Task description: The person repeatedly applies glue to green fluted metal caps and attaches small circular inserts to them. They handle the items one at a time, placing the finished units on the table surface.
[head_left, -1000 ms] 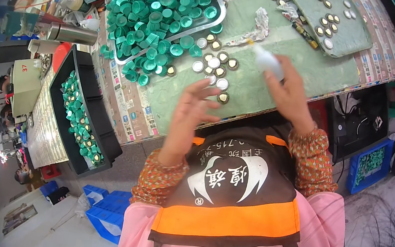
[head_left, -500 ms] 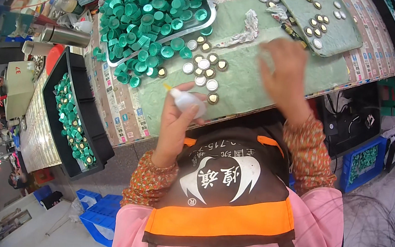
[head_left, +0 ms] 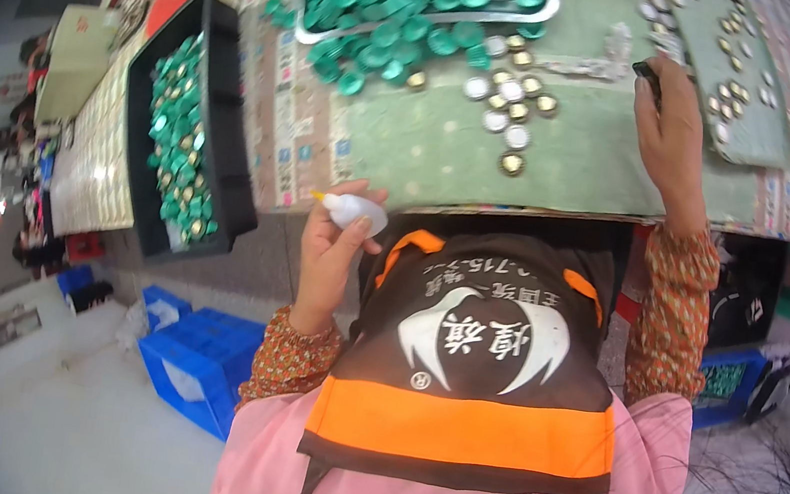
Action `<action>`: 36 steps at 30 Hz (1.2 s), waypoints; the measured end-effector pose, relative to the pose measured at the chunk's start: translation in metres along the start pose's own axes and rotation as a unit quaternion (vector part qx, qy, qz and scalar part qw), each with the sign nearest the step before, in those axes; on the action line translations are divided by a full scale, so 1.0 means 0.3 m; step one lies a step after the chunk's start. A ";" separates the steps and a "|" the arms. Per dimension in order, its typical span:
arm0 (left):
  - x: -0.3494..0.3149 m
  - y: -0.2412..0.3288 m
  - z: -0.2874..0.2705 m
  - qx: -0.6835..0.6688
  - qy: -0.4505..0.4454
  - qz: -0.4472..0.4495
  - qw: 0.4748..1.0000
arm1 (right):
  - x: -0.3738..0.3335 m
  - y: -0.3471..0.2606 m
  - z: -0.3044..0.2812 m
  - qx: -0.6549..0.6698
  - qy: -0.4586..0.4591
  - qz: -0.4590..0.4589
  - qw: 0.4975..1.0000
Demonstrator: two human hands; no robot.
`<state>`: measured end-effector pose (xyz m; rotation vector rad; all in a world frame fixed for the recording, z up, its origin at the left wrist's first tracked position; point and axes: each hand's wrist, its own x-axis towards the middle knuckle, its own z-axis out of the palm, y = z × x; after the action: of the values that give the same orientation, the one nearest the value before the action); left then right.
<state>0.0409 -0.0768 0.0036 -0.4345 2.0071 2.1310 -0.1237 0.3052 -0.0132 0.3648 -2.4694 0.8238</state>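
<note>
Left hand: fingers curled around the white bottle, near the table edge. Right hand: fingers bent round a dark object. Bottle judged light, squeezable; grip mid-body.

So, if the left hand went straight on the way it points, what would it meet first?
Probably the table edge, though depth is unclear. If the left hand is already above that, it would cross the mat toward the loose green cups.
</note>
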 end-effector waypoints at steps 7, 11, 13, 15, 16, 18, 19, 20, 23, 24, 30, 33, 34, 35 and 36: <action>-0.123 -0.079 -0.075 -0.027 0.061 -0.016 0.998 | -0.145 -0.565 0.190 0.559 -0.405 0.087 0.719; -0.179 -0.180 -0.146 -0.009 0.119 -0.011 0.993 | -0.152 -0.730 0.330 0.557 -0.556 0.153 0.598; -0.197 -0.230 -0.172 -0.008 0.144 -0.001 0.990 | -0.174 -0.792 0.415 0.548 -0.587 0.188 0.565; -0.212 -0.281 -0.194 -0.012 0.162 0.005 0.987 | -0.240 -0.839 0.526 0.513 -0.581 0.144 0.615; -0.221 -0.311 -0.208 -0.015 0.171 0.007 0.985 | -0.260 -0.865 0.564 0.496 -0.578 0.120 0.637; -0.229 -0.371 -0.233 -0.015 0.187 0.010 0.982 | -0.289 -0.896 0.610 0.428 -0.592 0.104 0.675; -0.228 -0.399 -0.243 -0.013 0.195 0.011 0.981 | -0.300 -0.910 0.624 0.392 -0.592 0.100 0.697; -0.227 -0.422 -0.250 -0.010 0.202 0.011 0.979 | -0.313 -0.919 0.637 0.357 -0.590 0.096 0.718; -0.233 -0.456 -0.257 -0.040 0.201 0.013 0.979 | -0.364 -0.932 0.682 0.331 -0.568 0.076 0.750; -0.230 -0.467 -0.258 -0.045 0.200 0.010 0.979 | -0.372 -0.934 0.689 0.326 -0.567 0.068 0.753; -0.209 -0.505 -0.248 -0.056 0.195 0.005 0.979 | -0.394 -0.945 0.715 0.290 -0.570 0.024 0.769; -0.199 -0.543 -0.255 -0.052 0.196 -0.001 0.979 | -0.389 -0.945 0.725 0.281 -0.573 0.023 0.770; -0.192 -0.548 -0.257 -0.050 0.194 0.001 0.980 | -0.388 -0.944 0.727 0.280 -0.575 0.024 0.769; -0.188 -0.552 -0.257 -0.048 0.192 0.002 0.980 | -0.388 -0.943 0.728 0.279 -0.576 0.024 0.768; -0.186 -0.554 -0.255 -0.054 0.195 0.004 0.979 | -0.388 -0.943 0.728 0.278 -0.576 0.024 0.768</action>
<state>0.1545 -0.1375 -0.1380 -0.9273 2.0844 2.3119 0.0033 -0.0401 -0.0900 1.3732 -3.2124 1.7463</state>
